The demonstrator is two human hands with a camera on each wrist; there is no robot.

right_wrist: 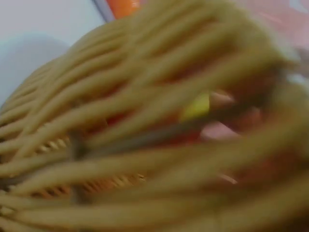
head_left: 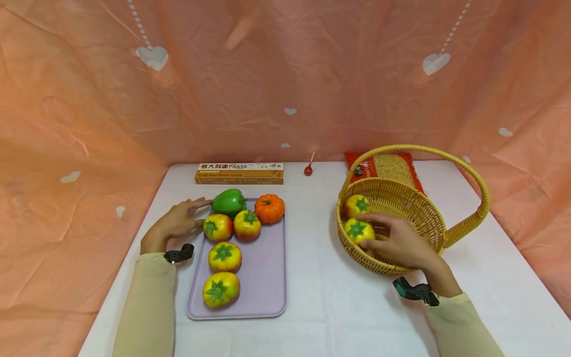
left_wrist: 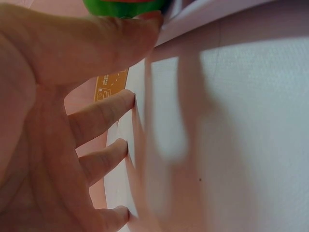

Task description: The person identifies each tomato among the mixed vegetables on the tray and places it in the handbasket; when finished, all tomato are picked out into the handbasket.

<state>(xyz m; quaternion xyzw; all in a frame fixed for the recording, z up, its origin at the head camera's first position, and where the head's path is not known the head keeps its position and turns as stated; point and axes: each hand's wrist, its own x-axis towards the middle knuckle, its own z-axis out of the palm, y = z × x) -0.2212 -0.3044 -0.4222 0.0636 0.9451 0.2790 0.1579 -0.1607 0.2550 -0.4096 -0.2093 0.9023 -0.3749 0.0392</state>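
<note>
Inside the wicker basket (head_left: 415,198), my right hand (head_left: 401,240) grips a yellow-red tomato (head_left: 358,231) between thumb and fingers. Another tomato (head_left: 356,204) lies just behind it against the basket's left wall. The right wrist view shows mostly blurred wicker weave (right_wrist: 120,101), which hides most of the hand. My left hand (head_left: 178,220) rests at the left edge of the lilac tray (head_left: 263,277), fingers spread and holding nothing. Its fingertips are close to a green bell pepper (head_left: 228,202) and a tomato (head_left: 218,227) on the tray.
More tomatoes (head_left: 225,257) and an orange pumpkin (head_left: 269,208) lie on the tray. Behind it stands a pasta box (head_left: 239,174). A red lollipop (head_left: 309,169) lies at the back middle. A red pasta bag (head_left: 392,168) sits behind the basket, whose tall handle (head_left: 484,193) arches up.
</note>
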